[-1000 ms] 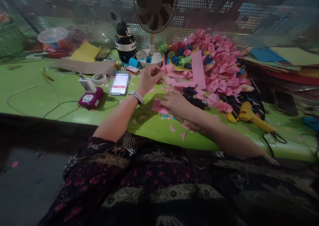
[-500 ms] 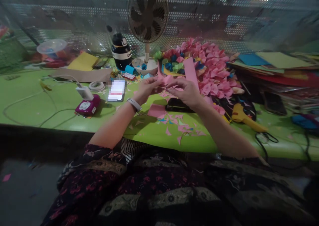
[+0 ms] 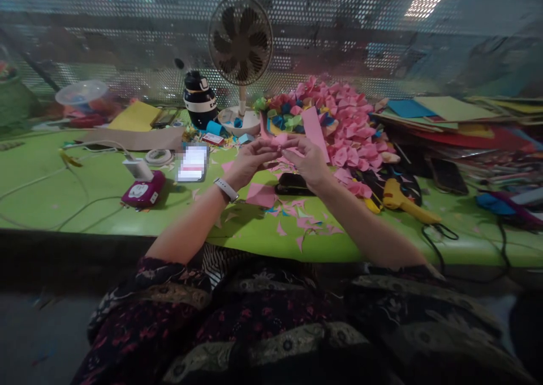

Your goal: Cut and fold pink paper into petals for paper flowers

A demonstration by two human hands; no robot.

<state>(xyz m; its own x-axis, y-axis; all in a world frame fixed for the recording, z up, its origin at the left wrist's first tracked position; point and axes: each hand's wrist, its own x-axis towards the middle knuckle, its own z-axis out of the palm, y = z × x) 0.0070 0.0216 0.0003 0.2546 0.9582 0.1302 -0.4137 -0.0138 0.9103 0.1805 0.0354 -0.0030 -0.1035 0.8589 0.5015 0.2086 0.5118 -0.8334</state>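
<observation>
Above the green table [image 3: 178, 218], my left hand [image 3: 251, 161] and my right hand [image 3: 306, 158] meet at the fingertips. Between them they pinch a small pink paper piece [image 3: 279, 141], partly covered by the fingers. Below my right hand lies a black stapler [image 3: 294, 184]. A flat pink paper square [image 3: 261, 195] rests to its left, and pink and blue paper scraps [image 3: 303, 218] are scattered nearer me. Behind the hands spreads a heap of folded pink paper pieces [image 3: 345, 119], with a pink paper strip [image 3: 315, 128] standing in front of it.
A fan [image 3: 241, 40] and a black bottle [image 3: 200, 99] stand at the back. Left are a lit phone [image 3: 193, 163] and a purple socket box [image 3: 144, 191] with cords. A yellow glue gun [image 3: 405, 200] lies right, before stacked coloured papers [image 3: 441, 113].
The view has shifted, so the table items appear slightly lower and further left. My right-hand fingers have closed in nearer my left hand around the pink paper piece.
</observation>
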